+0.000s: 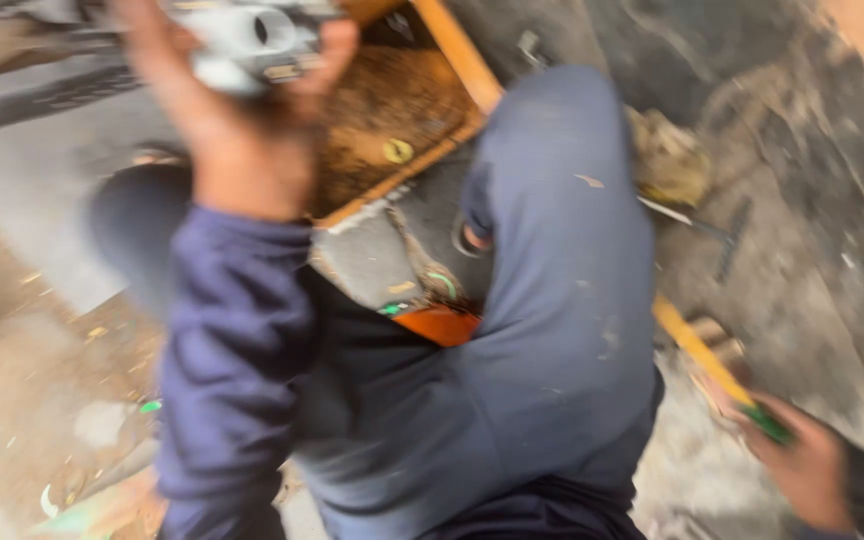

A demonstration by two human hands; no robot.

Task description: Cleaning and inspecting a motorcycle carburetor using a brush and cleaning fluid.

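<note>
The view is strongly blurred. My left hand [242, 130] is raised at the top left, its fingers closed around a grey metal part [247, 40] with a round opening. My right hand [802, 470] is low at the bottom right and grips a small green-ended thing [770, 425], which lies at the lower end of a long orange bar [697, 350]. My bent leg in blue trousers [552, 260] fills the middle, between the two hands.
An orange-framed wooden board [392, 120] lies under my knee at top centre. A grey block and an orange piece [437, 325] sit below it. A dirty rag [667, 160] and scattered debris lie on the stained concrete floor [802, 200].
</note>
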